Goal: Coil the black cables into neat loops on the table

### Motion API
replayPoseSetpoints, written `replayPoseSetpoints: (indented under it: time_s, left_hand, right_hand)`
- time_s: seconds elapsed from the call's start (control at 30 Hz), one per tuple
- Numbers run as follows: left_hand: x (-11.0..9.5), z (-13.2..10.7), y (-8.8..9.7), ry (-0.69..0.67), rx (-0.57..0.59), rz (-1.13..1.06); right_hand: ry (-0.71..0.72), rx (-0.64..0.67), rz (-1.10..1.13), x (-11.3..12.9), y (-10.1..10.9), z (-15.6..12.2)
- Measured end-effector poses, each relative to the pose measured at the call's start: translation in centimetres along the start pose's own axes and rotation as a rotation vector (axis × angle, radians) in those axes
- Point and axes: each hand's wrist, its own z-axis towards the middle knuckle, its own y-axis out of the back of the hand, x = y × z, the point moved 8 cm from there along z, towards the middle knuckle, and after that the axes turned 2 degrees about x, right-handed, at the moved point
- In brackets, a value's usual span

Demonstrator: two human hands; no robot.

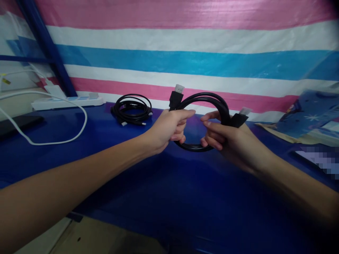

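I hold a coiled black cable (209, 100) above the blue table (164, 190), in the middle of the view. My left hand (169, 128) is closed round the coil's left side, and one metal-tipped plug (177, 94) sticks up above its fingers. My right hand (227, 139) grips the coil's right side, with the other plug (241, 117) poking out past its thumb. The loop hangs between both fists.
A second coiled black cable (131, 109) lies on the table behind my left hand. A white power strip (67, 102) and a white cord (53, 141) are at the left. A dark flat device (18, 123) lies far left. Blue printed packaging (309, 116) sits at the right against the striped backdrop.
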Motion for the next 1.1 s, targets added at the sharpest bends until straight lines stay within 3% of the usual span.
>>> replayPoseSetpoints:
  time_s: [0.33, 1.1]
  left_hand:
    - [0.1, -0.6, -1.3, 0.053, 0.271, 0.031]
    - [0.2, -0.8, -1.6, 0.028, 0.325, 0.056]
  right_hand:
    - [0.115, 0.057, -0.073, 1.2, 0.5, -0.3]
    - [0.178, 0.086, -0.174, 1.4, 0.8, -0.2]
